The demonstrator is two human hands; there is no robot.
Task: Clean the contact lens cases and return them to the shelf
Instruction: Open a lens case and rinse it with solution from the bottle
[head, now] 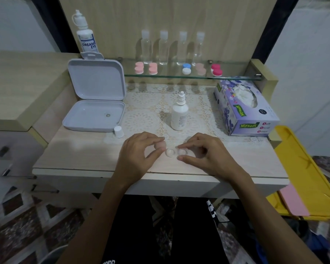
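Left hand: your left hand (139, 152) pinches a pale pink cap (161, 145) between thumb and fingers, just left of the open case.
Right hand: your right hand (204, 155) pinches the right well of the lens case (176, 152) between forefinger and thumb.
Case: it lies on the table (84, 161) near the front edge, between your hands, both wells uncovered.
Shelf: five more capped cases stand on the glass shelf (236, 77), far side.
Bottle: a white solution bottle (179, 113) stands upright just beyond the case.

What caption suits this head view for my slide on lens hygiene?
Both hands, left hand and right hand, work an open contact lens case on the table.
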